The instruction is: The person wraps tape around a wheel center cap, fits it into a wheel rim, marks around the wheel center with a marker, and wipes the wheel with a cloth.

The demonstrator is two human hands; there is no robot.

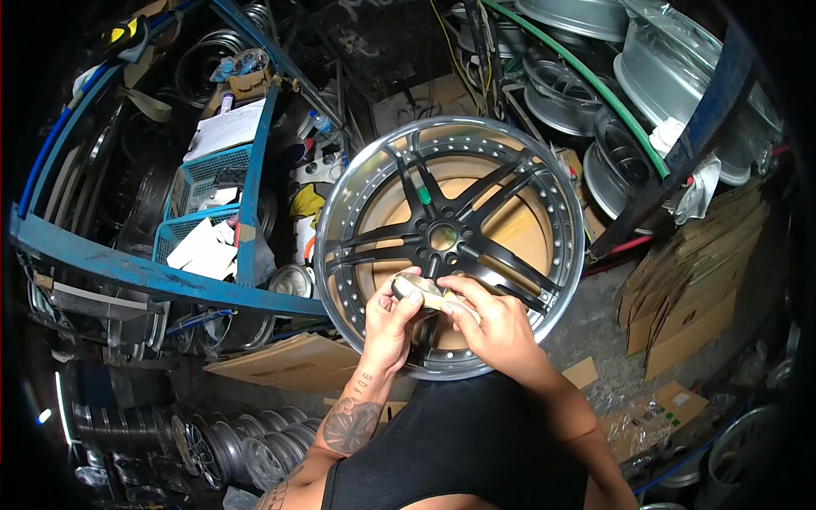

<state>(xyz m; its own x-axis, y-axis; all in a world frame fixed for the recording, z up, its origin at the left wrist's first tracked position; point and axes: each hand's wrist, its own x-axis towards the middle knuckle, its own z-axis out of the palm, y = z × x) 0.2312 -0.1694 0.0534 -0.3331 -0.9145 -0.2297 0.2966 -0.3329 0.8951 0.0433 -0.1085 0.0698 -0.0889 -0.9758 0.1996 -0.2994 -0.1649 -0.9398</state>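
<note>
My left hand [393,316] is closed around a small round item with a dark edge and a pale band, which looks like a roll of tape [416,287]. The fingers of my right hand [490,321] pinch a pale yellowish strip at the roll's right side. Both hands are over the lower part of a large car wheel rim [571,246], with black double spokes and a polished outer lip. A green mark [424,195] shows on one upper spoke. Brown cardboard lies behind the spokes. My hands hide part of the lower spokes.
On the left, a blue metal rack [127,276] holds blue baskets [197,231] and papers [225,129]. Silver rims [671,68] are stacked at upper right behind a green hose [595,85]. Flattened cardboard [688,280] leans at right. More rims [229,450] lie at lower left.
</note>
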